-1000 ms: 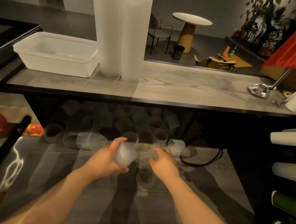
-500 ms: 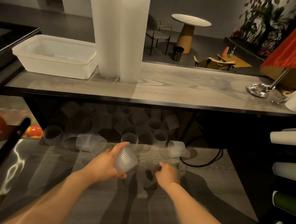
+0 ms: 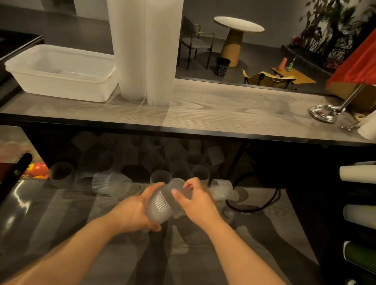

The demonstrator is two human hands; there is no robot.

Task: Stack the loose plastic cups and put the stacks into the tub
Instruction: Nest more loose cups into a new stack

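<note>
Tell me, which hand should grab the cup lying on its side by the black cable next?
Probably the right hand. That ribbed cup lies just beyond its knuckles, on its own side. The left hand wraps the held cups from below, so it is busy and farther away.

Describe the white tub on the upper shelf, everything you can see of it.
The tub is a shallow rectangular bin of white, slightly translucent plastic with a rolled rim and rounded corners. It sits upright and level at the left end of the upper wooden shelf. No cup stacks are visible inside. Its right end stands against or very near the tall cup stacks; contact cannot be confirmed. Neither hand touches it.
</note>
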